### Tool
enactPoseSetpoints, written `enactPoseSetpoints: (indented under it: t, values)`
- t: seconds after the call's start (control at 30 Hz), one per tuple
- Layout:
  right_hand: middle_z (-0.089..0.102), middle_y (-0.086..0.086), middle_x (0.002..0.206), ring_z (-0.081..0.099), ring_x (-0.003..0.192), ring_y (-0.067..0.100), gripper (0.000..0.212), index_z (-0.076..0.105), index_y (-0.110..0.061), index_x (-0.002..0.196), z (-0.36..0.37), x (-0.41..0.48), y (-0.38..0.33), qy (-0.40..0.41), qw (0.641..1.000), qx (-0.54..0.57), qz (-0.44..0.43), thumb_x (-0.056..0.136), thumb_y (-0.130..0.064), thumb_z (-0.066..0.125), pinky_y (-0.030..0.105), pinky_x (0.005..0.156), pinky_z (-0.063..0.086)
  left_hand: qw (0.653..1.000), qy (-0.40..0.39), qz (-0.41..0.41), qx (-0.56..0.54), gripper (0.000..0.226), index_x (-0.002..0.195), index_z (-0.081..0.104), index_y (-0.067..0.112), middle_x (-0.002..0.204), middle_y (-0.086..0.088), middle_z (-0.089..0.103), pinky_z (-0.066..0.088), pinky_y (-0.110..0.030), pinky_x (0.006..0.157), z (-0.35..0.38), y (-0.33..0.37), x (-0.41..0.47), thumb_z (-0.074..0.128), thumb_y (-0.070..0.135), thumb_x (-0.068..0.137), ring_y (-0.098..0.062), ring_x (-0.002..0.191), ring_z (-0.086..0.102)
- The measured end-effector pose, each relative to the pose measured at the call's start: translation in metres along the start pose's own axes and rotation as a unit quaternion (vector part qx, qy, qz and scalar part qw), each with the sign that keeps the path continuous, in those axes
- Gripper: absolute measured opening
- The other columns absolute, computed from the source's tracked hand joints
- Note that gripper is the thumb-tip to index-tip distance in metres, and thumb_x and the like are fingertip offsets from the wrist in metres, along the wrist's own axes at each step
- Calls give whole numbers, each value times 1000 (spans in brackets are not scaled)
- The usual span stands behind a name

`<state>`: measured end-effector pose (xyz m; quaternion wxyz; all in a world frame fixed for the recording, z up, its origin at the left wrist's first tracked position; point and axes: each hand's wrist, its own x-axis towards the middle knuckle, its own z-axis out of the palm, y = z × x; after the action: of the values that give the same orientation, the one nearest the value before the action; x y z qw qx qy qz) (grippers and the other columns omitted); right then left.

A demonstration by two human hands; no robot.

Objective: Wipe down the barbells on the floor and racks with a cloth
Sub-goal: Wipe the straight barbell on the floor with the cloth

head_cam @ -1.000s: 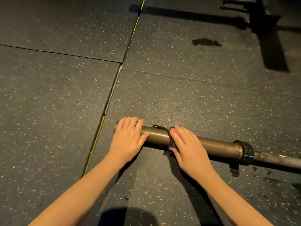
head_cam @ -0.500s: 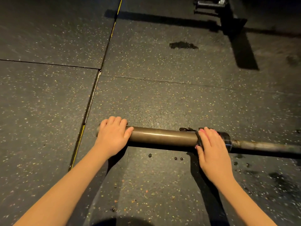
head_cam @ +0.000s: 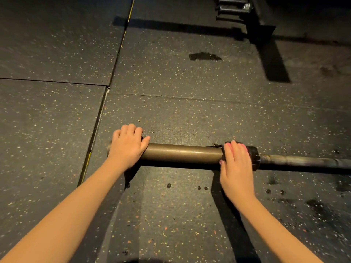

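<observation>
Left hand [head_cam: 127, 147] is clamped over the left end of the bar [head_cam: 180, 153], which lies across the near floor [head_cam: 171, 111]. Further right, right hand [head_cam: 236, 168] wraps the cloth [head_cam: 218, 147] round the sleeve, tight against the collar [head_cam: 253, 156].

There is one barbell [head_cam: 182, 153] on the floor, with one dark collar [head_cam: 253, 157] on it and one dark cloth [head_cam: 216, 146] against its thick end. Two hands are in view, one left hand [head_cam: 127, 147] and one right hand [head_cam: 235, 164]. Seams split the floor into four rubber mats [head_cam: 47, 130], which carry one large wet patch [head_cam: 204, 56], and at least two more bar ends [head_cam: 233, 8] show at the top.
</observation>
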<state>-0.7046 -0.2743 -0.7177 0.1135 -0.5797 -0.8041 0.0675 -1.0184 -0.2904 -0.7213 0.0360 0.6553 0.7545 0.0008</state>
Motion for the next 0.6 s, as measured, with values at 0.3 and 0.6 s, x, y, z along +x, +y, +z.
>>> enactPoseSetpoints:
  t: [0.3,0.6]
  values:
    - [43,16,144,36,135,36,53,45,-5,139,3,4,14,-3,999,-17,-41,92,-28,45,45,115,24,995,-49,21,79,76,112,59,17,107,-6,52,23,-38,75,9,-16,-12,-6,42,83,-29,99,42]
    - [42,9,148,38,136,31,53,45,-9,142,30,38,-63,-35,981,1,-190,93,-29,47,38,117,22,992,11,-59,-114,34,115,60,7,111,-13,54,33,-43,89,-11,-19,14,47,33,98,-34,107,46]
